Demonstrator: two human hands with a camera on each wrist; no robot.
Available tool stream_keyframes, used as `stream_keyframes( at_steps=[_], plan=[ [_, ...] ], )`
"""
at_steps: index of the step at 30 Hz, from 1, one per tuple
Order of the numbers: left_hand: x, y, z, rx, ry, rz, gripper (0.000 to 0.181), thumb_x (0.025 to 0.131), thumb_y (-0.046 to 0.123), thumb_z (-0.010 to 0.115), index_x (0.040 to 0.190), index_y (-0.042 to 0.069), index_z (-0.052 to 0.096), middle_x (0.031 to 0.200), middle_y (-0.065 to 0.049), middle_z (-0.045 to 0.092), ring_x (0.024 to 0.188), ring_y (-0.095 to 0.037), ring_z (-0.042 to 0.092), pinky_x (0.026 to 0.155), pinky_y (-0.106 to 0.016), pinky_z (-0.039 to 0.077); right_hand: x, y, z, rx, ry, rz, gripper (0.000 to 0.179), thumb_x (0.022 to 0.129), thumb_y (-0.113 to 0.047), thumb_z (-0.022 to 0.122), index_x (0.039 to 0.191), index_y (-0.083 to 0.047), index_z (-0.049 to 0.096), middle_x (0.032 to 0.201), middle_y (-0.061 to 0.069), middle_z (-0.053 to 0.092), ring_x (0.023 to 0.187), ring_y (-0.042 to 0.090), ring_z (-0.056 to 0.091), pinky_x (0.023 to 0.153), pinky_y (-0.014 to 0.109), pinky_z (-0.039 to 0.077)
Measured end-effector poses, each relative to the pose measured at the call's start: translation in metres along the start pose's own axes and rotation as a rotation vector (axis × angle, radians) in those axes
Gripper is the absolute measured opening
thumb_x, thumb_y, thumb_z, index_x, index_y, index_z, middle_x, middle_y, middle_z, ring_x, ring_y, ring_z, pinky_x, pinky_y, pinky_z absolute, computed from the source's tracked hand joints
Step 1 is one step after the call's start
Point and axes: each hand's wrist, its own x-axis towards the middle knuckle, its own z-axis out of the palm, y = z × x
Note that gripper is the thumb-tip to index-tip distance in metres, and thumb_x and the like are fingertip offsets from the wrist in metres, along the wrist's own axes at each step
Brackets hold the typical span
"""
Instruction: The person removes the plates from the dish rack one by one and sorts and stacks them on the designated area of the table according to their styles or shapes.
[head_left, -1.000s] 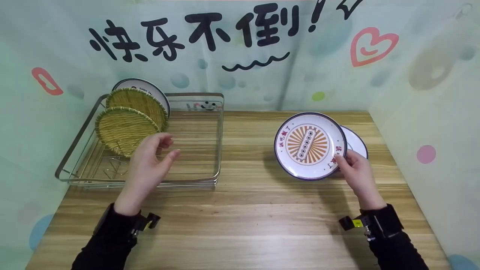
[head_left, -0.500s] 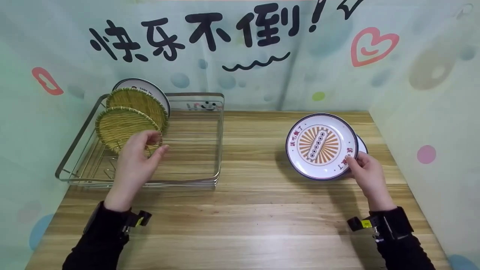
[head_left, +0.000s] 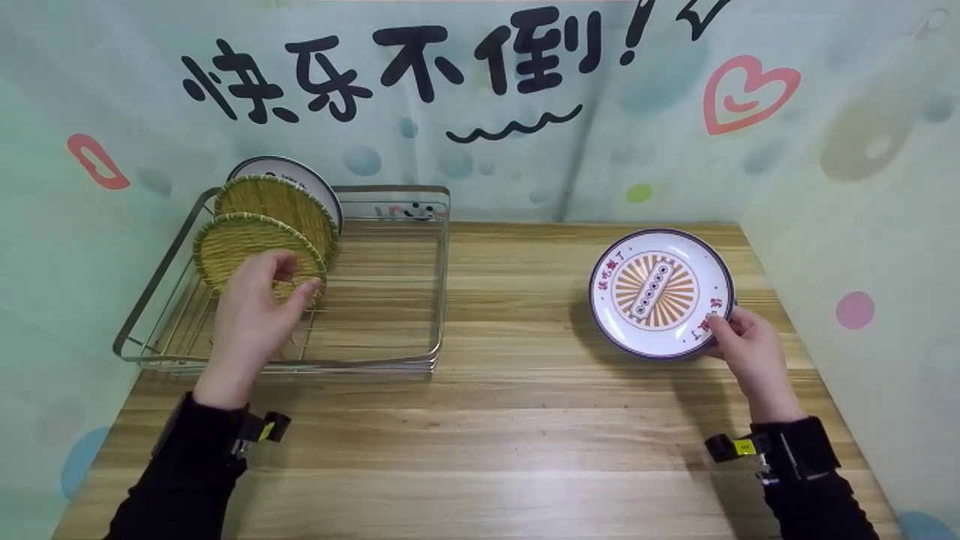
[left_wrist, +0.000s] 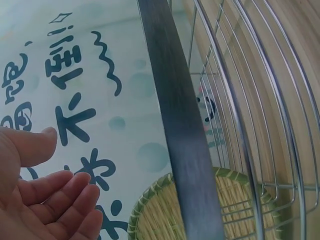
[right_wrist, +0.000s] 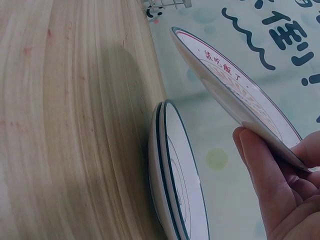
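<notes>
My right hand (head_left: 754, 360) pinches the edge of a white plate (head_left: 658, 292) with a dark blue rim, red characters and an orange sunburst. In the right wrist view this plate is tilted and apart from a small stack of plates (right_wrist: 187, 175) on the table; the head view shows none of that stack. My left hand (head_left: 251, 326) hovers over the front left of the wire rack (head_left: 375, 366), fingers loosely bent, holding nothing. Just beyond it, a round woven bamboo tray (head_left: 232, 244) leans in the rack. Behind lean a second bamboo tray (head_left: 274, 196) and another white plate (head_left: 319, 187).
The wooden table (head_left: 517, 442) extends between rack and held plate. A printed backdrop (head_left: 510, 180) closes off the back, and panels stand at both sides. The rack's metal rim (left_wrist: 175, 115) crosses the left wrist view.
My right hand has carried the plate rightward, so it now covers the stack in the head view. The left hand has drifted left and slightly farther back over the rack.
</notes>
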Motion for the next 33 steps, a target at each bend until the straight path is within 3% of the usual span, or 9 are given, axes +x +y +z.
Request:
stream_keyframes(
  at_steps=[10, 22, 33],
  plan=[
    [0.01, -0.005, -0.012, 0.043, -0.005, -0.029, 0.04, 0.093, 0.01, 0.068, 0.123, -0.012, 0.055, 0.113, -0.028, 0.059, 0.104, -0.041, 0.054, 0.095, -0.056, 0.042, 0.002, 0.004, -0.009, 0.018, -0.005, 0.032, 0.034, 0.101, -0.006, 0.047, 0.12, 0.023, 0.046, 0.08, -0.005, 0.066, 0.066, 0.007, 0.067, 0.067, 0.023, 0.059],
    [0.014, -0.014, -0.017, 0.062, 0.021, -0.036, 0.04, 0.093, 0.013, 0.068, 0.122, -0.012, 0.056, 0.113, -0.029, 0.059, 0.105, -0.042, 0.054, 0.094, -0.057, 0.041, 0.009, 0.014, -0.021, -0.01, -0.009, 0.117, 0.045, 0.103, -0.01, 0.042, 0.131, 0.025, 0.038, 0.082, -0.007, 0.063, 0.071, 0.003, 0.066, 0.071, 0.021, 0.058],
    [0.021, -0.015, -0.02, 0.08, 0.016, -0.034, 0.039, 0.094, 0.013, 0.067, 0.122, -0.013, 0.056, 0.111, -0.029, 0.059, 0.103, -0.043, 0.053, 0.093, -0.056, 0.04, 0.012, 0.022, -0.026, 0.074, 0.008, 0.147, 0.043, 0.102, -0.007, 0.043, 0.129, 0.027, 0.037, 0.08, -0.005, 0.063, 0.072, 0.004, 0.065, 0.07, 0.021, 0.058]
  ],
)
